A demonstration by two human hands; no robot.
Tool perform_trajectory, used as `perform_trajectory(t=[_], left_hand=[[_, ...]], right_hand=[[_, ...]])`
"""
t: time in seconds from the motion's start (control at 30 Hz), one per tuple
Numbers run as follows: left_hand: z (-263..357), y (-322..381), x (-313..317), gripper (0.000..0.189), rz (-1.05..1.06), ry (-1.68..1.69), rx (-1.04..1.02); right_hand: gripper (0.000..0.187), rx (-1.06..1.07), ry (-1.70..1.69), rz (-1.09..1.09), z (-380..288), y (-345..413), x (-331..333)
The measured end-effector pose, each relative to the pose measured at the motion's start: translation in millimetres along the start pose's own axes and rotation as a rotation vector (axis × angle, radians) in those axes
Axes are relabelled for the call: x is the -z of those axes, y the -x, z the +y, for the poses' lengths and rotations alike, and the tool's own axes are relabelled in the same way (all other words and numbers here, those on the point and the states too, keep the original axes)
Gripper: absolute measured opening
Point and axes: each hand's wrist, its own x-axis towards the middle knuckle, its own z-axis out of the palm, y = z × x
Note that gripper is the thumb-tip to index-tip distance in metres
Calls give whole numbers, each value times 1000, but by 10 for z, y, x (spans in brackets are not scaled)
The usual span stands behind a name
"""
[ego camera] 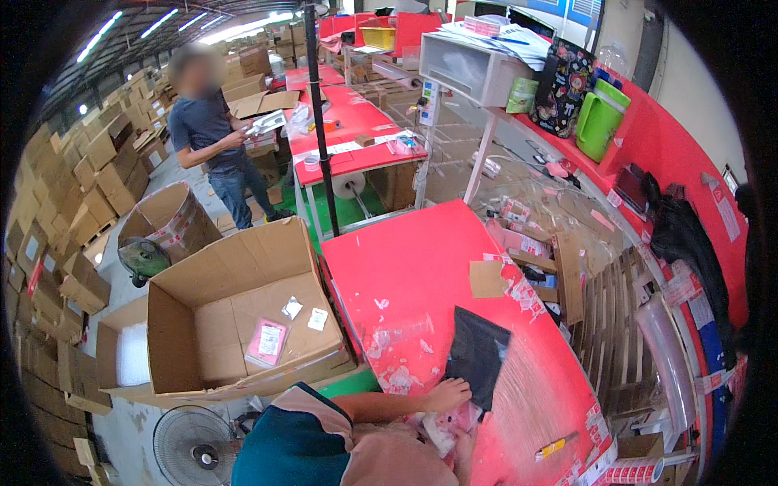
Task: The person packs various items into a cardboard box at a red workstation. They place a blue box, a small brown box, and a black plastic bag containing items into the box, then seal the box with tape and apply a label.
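On the red-topped table lies a black plastic mailing bag. My left hand rests at the bag's lower left edge; its grip cannot be made out. Just below the bag, a pink and white item in clear plastic sits between my hands. My right hand touches the lower right side of that item, with its fingers partly hidden. A yellow utility knife lies to the right. Left of the knife and bag, scraps of tape stick to the tabletop.
At the left stands a large open cardboard box holding several small packets. A standing fan is near my left side. A black pole rises beyond the table. Another person stands farther off, holding papers. Wooden pallets lie right.
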Motion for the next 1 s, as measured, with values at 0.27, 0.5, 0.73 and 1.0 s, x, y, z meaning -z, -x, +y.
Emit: perform_trajectory(t=[0.27, 0.5, 0.73, 1.0], left_hand=[[-347, 154, 222, 33, 243, 166, 142], [-673, 633, -70, 50, -197, 636, 1134], [-601, 572, -123, 46, -53, 514, 1086], [-793, 874, -169, 33, -124, 243, 710]], right_hand=[[49, 205, 391, 72, 64, -380, 326], [47, 58, 444, 329, -173, -646, 352], [37, 46, 966, 557, -216, -737, 365], [28, 167, 1117, 490, -172, -554, 318]])
